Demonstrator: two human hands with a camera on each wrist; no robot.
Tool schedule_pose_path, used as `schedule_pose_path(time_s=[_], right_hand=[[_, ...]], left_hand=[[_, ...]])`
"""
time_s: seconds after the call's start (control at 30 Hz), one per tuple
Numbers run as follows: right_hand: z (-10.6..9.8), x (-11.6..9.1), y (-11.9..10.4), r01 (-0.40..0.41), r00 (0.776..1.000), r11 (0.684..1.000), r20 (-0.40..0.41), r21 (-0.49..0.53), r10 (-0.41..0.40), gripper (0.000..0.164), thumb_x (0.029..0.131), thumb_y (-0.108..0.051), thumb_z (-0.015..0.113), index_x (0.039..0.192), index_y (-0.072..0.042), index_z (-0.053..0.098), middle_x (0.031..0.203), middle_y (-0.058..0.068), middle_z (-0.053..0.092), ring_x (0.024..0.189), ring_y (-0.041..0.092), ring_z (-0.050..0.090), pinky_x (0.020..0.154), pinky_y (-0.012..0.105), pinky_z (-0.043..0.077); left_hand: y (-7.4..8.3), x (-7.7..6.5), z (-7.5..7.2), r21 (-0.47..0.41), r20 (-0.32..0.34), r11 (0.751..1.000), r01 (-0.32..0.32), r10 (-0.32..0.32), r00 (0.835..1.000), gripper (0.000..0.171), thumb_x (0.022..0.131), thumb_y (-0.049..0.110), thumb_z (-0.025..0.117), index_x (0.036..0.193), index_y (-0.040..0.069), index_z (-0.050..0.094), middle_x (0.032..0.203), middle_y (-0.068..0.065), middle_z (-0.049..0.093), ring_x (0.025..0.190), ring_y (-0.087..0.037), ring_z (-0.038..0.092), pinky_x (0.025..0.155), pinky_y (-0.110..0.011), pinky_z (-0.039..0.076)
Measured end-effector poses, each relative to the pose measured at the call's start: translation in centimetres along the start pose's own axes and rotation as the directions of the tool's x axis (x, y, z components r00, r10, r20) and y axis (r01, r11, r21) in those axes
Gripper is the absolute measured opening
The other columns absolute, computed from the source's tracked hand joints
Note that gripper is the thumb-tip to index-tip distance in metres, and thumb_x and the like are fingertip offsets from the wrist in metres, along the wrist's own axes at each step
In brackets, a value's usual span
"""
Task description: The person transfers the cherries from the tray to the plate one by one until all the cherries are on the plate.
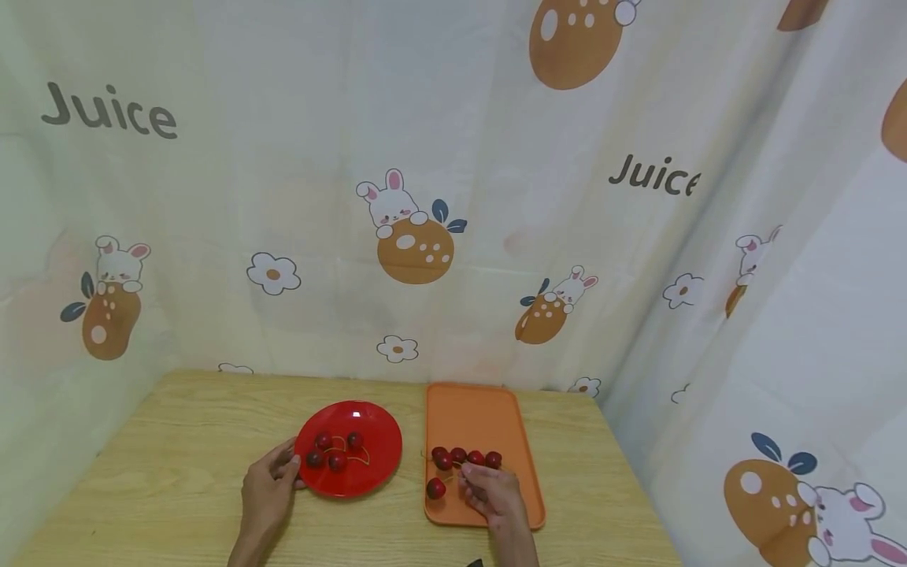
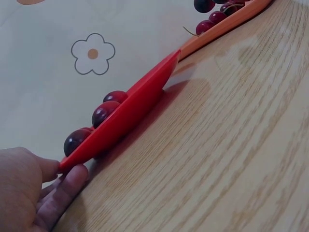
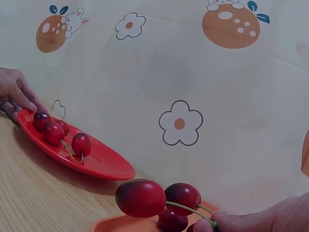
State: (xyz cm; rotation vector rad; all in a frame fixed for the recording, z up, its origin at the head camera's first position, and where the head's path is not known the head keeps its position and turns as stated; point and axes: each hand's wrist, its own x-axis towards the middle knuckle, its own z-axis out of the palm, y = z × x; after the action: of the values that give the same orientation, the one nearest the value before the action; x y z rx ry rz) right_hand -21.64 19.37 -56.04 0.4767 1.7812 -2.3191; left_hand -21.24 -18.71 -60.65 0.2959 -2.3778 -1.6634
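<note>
My left hand point(image 1: 268, 490) grips the left rim of a red plate point(image 1: 379, 465), thumb on the rim and fingers below it. Several dark red cherries point(image 1: 337, 461) with thin stems lie on the plate. Over the orange tray point(image 1: 471, 413), my right hand point(image 1: 494, 494) pinches a green cherry stem point(image 3: 186, 207) between thumb and finger. From that stem a large cherry point(image 3: 140, 198) hangs out toward the plate, with another cherry point(image 3: 182, 197) close behind it. More cherries point(image 1: 475, 457) sit in a row across the tray's middle, partly behind the right fingers.
Plate and tray stand side by side on a wooden table point(image 1: 198, 441), a narrow strip of wood between them. A pale curtain point(image 1: 305, 197) printed with rabbits, fruit and flowers hangs behind the table and along its sides.
</note>
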Motion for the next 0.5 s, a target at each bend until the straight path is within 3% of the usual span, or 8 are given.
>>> schedule_pose_path(time_s=[0.17, 0.5], right_hand=[[-0.1, -0.07, 0.13, -0.009, 1.0, 1.0, 0.003, -0.001, 0.009, 0.027, 0.1, -0.003, 0.078, 0.122, 0.012, 0.075, 0.081, 0.001, 0.081, 0.073, 0.007, 0.075, 0.065, 0.018, 0.06], [0.16, 0.25, 0.43, -0.021, 1.0, 0.999, 0.013, 0.029, 0.021, 0.022, 0.098, -0.003, 0.079, 0.116, 0.009, 0.079, 0.082, 0.003, 0.081, 0.074, 0.009, 0.075, 0.066, 0.019, 0.061]], left_hand=[[-0.11, -0.05, -0.03, 0.005, 0.011, 1.0, 0.009, -0.009, 1.0, 0.044, 0.111, 0.004, 0.059, 0.154, -0.003, 0.057, 0.138, -0.034, 0.068, 0.07, -0.01, 0.075, 0.066, -0.016, 0.058], [-0.37, 0.01, 0.16, 0.0, 0.006, 1.0, -0.007, 0.007, 1.0, 0.044, 0.111, 0.003, 0.06, 0.154, -0.003, 0.057, 0.138, -0.035, 0.068, 0.071, -0.009, 0.074, 0.065, -0.02, 0.062]])
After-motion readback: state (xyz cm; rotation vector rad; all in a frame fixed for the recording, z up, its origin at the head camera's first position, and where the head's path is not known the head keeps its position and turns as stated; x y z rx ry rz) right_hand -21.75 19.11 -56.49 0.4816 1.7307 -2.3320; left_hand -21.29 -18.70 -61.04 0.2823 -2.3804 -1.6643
